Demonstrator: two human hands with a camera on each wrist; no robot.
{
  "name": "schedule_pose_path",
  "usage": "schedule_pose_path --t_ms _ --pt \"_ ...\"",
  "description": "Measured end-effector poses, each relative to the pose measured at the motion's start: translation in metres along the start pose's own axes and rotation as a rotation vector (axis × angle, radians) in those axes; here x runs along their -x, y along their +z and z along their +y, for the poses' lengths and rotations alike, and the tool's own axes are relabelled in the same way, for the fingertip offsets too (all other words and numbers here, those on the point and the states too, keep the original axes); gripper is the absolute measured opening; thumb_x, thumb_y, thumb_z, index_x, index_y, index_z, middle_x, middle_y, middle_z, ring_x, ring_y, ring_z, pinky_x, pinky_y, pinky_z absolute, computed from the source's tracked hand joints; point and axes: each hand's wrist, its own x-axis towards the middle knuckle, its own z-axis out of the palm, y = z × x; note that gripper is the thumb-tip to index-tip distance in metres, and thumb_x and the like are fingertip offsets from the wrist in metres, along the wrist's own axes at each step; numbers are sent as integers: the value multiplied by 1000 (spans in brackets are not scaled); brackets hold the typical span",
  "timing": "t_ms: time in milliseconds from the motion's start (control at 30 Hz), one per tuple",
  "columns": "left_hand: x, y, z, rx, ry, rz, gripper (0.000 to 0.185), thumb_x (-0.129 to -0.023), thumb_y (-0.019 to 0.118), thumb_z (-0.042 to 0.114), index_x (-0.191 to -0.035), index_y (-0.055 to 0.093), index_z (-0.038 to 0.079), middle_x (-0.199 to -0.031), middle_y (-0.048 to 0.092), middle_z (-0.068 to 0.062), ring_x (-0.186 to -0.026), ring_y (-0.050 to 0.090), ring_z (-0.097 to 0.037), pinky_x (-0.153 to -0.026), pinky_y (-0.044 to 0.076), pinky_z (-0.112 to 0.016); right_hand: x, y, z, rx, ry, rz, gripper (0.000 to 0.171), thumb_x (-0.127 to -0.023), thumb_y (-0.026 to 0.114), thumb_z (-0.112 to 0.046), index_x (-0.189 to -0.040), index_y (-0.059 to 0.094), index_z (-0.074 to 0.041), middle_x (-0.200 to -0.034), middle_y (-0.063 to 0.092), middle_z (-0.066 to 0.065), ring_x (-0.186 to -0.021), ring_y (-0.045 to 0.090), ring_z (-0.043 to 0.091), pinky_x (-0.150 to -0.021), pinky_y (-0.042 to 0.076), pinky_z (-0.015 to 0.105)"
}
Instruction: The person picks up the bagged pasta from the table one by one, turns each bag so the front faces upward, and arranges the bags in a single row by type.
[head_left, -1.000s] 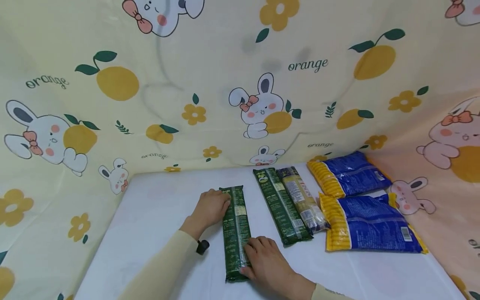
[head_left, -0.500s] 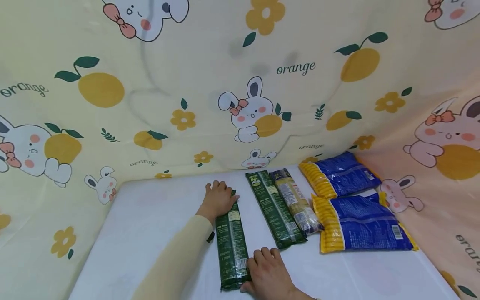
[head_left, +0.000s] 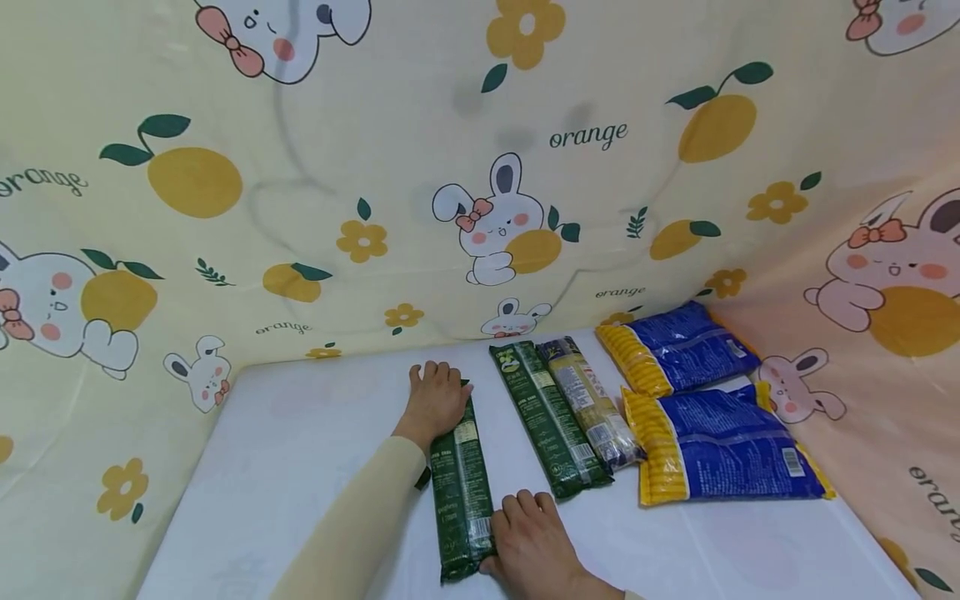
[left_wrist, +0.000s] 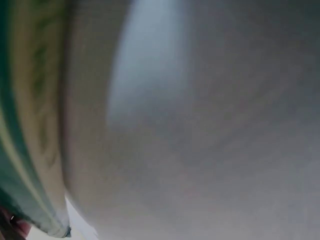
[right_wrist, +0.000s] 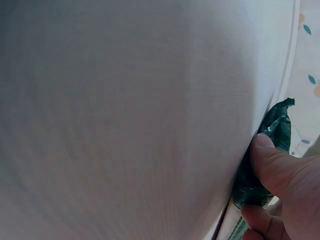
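Observation:
A long dark green noodle packet (head_left: 460, 490) lies lengthwise on the white table (head_left: 300, 450). My left hand (head_left: 437, 395) covers its far end, fingers curled over it. My right hand (head_left: 531, 537) holds its near end, and in the right wrist view the thumb (right_wrist: 272, 162) presses on the crinkled green packet end (right_wrist: 272, 135). The left wrist view is blurred, with only the packet's edge (left_wrist: 30, 150) at the left.
To the right lie a second green packet (head_left: 547, 421), a clear packet of pale noodles (head_left: 592, 400) and two blue-and-yellow bags (head_left: 678, 346) (head_left: 723, 446). A cartoon-print cloth (head_left: 480, 167) forms the back and side walls around the table.
Both hands have slid the green packet away from me along the table. The left hand moved from beside its upper part onto its far end. The head view shifted right.

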Motion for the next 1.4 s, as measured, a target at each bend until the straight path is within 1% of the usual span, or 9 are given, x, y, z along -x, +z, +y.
schedule_pose_path --t_ms 200,333,600,667,733,900,1133,1300,1400 --pt "2 -14 -7 25 3 131 41 -114 42 38 -108 58 0 -112 58 -18 -120 49 -41 -111 31 -68 -5 0 0 38 28 69 56 -80 81 -67 -84 61 -15 -77 48 -2 -80 48 18 -78 43 39" --pt "-2 -33 -15 55 31 272 36 -114 43 33 -105 54 -1 -109 57 -20 -116 48 -42 -110 29 -68 -11 1 4 84 67 106 56 -78 84 -63 -86 61 -13 -80 50 0 -81 50 21 -79 43 42" --pt "-12 -70 -23 4 202 787 30 -113 45 24 -97 53 0 -103 57 -20 -98 46 -39 -104 31 -65 -27 2 14 89 146 151 54 -76 90 -54 -89 61 -9 -85 52 6 -85 50 25 -79 43 44" --pt "-13 -78 -22 -7 233 873 32 -114 42 26 -97 54 2 -104 57 -17 -99 45 -37 -105 32 -63 -30 3 16 67 169 150 54 -78 88 -55 -87 59 -10 -84 50 5 -84 48 24 -78 42 43" --pt "-14 -85 -20 -4 265 930 33 -115 39 28 -98 54 4 -105 56 -14 -100 44 -35 -105 31 -61 -33 4 18 35 200 152 56 -78 86 -59 -84 57 -11 -82 48 4 -81 46 23 -76 39 42" --pt "-10 -96 -16 -3 304 994 33 -115 36 30 -100 54 6 -105 54 -11 -101 44 -32 -105 32 -58 -36 5 18 -21 222 208 59 -78 82 -66 -76 54 -14 -78 46 1 -77 43 22 -73 35 40" --pt "-1 -102 -12 32 302 997 30 -114 41 29 -100 54 6 -105 51 -13 -100 42 -34 -100 32 -58 -37 9 16 -26 190 263 51 -80 86 -56 -81 59 -12 -80 50 2 -80 49 22 -74 39 40" --pt "10 -121 -1 74 215 925 25 -112 50 26 -101 60 6 -107 46 -15 -100 36 -35 -94 27 -57 -38 9 21 -47 171 291 48 -81 89 -48 -83 58 -11 -81 51 2 -79 48 23 -73 38 39" --pt "15 -138 7 65 138 901 22 -110 56 24 -101 66 7 -104 51 -13 -100 38 -34 -95 26 -59 -41 6 26 -34 170 334 46 -80 91 -42 -82 56 -11 -80 50 3 -76 45 23 -72 37 39"
